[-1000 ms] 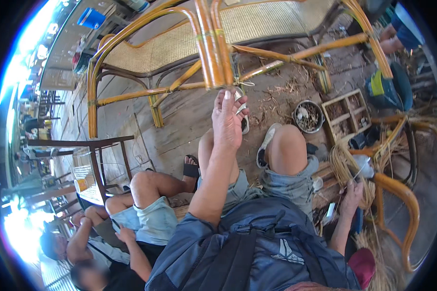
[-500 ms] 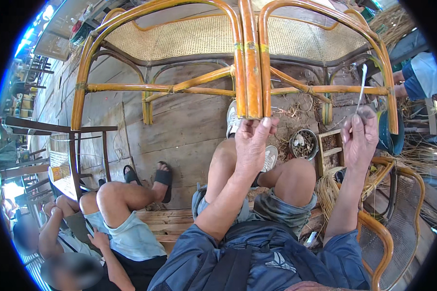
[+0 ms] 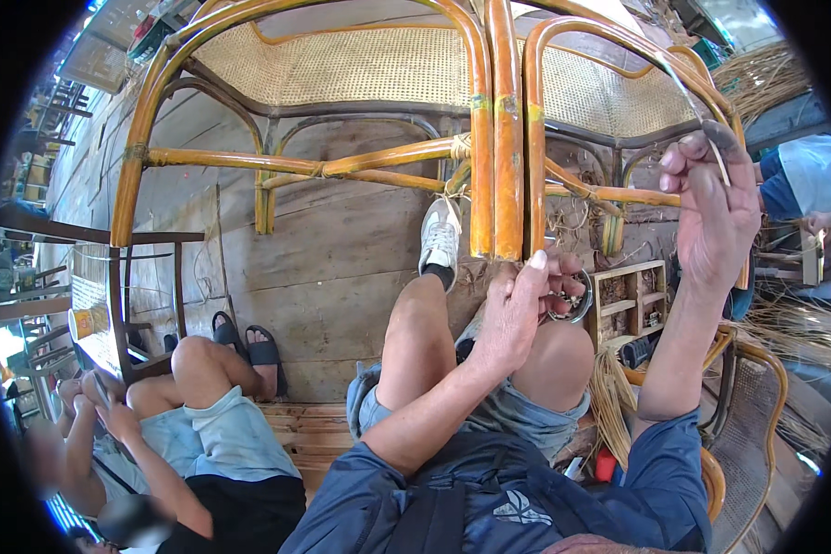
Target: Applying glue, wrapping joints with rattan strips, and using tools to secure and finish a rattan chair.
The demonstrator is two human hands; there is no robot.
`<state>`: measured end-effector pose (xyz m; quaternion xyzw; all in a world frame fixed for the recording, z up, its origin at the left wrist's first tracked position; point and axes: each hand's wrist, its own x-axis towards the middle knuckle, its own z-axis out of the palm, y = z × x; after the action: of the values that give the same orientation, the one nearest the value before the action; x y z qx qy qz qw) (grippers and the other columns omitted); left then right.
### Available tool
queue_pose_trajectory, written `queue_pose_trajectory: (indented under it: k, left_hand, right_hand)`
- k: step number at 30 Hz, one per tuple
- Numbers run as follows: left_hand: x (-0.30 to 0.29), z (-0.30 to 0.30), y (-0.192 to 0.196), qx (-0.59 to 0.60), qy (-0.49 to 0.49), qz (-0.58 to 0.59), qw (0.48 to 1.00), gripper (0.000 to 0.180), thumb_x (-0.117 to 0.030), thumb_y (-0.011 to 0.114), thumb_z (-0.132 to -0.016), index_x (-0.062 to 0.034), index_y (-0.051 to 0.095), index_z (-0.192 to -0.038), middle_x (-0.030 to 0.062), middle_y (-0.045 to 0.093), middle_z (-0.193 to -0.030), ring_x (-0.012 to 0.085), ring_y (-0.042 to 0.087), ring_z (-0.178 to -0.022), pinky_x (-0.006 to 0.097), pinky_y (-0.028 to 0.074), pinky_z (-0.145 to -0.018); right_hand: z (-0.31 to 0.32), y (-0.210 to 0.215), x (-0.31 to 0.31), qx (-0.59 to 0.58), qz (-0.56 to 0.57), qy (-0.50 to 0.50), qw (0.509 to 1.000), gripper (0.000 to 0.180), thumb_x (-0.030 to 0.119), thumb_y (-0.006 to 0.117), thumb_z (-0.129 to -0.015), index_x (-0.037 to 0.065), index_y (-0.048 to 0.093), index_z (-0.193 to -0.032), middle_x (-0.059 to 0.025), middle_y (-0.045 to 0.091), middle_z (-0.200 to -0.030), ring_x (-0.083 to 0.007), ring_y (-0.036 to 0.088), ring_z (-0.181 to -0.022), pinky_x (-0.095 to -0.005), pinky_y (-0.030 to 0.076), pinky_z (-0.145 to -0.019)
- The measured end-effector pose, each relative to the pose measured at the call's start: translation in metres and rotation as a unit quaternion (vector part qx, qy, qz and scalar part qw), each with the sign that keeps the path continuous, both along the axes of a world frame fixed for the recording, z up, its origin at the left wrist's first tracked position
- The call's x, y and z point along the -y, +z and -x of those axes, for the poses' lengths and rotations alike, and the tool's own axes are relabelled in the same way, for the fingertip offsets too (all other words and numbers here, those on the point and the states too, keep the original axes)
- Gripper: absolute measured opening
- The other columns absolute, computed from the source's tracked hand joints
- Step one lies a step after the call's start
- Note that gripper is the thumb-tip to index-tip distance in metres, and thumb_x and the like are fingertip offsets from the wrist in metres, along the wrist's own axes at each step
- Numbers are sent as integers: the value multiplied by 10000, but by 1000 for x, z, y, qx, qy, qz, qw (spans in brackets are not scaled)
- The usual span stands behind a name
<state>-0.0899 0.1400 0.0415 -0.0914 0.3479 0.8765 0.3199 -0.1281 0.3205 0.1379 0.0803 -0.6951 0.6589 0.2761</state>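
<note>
While pinched in right hand [image 3: 711,208], cane strip [image 3: 688,88] upward.

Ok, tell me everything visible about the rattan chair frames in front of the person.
The rattan chair frames are two glossy orange-brown bent-cane frames standing side by side on the plank floor, their uprights touching at the middle. Each has a pale woven cane panel and cross rails lashed with light bindings. The left hand works at the base of the joined uprights; the right hand holds a thin strip raised beside them.

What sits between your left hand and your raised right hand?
In the head view, the right rattan frame's curved upright and crossbar stand between left hand and right hand, wooden compartment box below.
</note>
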Motion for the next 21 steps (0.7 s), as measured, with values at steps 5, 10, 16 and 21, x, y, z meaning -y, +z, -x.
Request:
queue_pose_trajectory:
  k: [5, 10, 16, 21]
  left_hand:
    - [3, 1, -4, -31, -17, 0, 999, 479, -426, 343, -937, -7, 362, -1171, 146, 572, -1060, 197, 581, -855, 301, 455, -665]
    - [-3, 1, -4, -4, 15, 16, 1000, 531, -458, 381, -925, 13, 422, -1164, 85, 551, -1073, 135, 565, -875, 244, 453, -669]
    - [-6, 2, 7, 13, 43, 42, 998, 476, -418, 427, -921, -41, 403, -1210, 51, 473, -1151, 143, 529, -994, 284, 468, -703]
    - [-3, 2, 9, 52, 28, 7, 998, 466, -401, 451, -916, -52, 394, -1220, 43, 474, -1134, 142, 512, -1026, 283, 470, -702]
  right_hand:
    - [31, 14, 5, -26, 30, 59, 997, 260, 167, 539, -894, -46, 567, -1039, -69, 576, -799, -132, 517, -625, -223, 408, -554]
    - [53, 19, 7, 35, 13, 40, 998, 287, 232, 562, -881, -28, 588, -1000, -44, 558, -739, -110, 502, -595, -201, 357, -508]
    - [66, 20, 18, 148, -66, -1, 987, 267, 294, 565, -876, 35, 631, -881, 18, 540, -650, -35, 461, -517, -163, 300, -444]
    - [79, 14, 28, 170, -148, -32, 974, 270, 320, 572, -869, 55, 621, -893, 33, 507, -657, -28, 431, -511, -163, 260, -441]
